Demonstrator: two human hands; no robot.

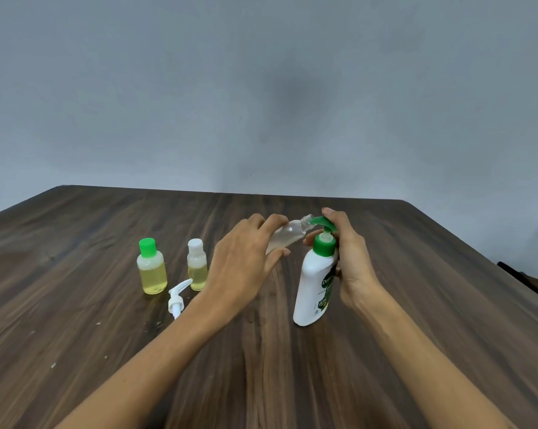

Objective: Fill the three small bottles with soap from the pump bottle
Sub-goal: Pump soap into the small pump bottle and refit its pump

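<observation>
My left hand grips a clear small bottle, uncapped and tilted, with its open neck right at the green nozzle of the pump bottle. That white pump bottle stands upright on the table. My right hand wraps its neck, with fingers resting on top of the green pump head. Two other small bottles stand to the left, both holding yellow soap: one with a green cap, one with a white cap.
A loose white pump top lies on the dark wooden table just in front of the white-capped bottle, close to my left forearm. A grey wall runs behind the table's far edge. A dark object shows past the right edge.
</observation>
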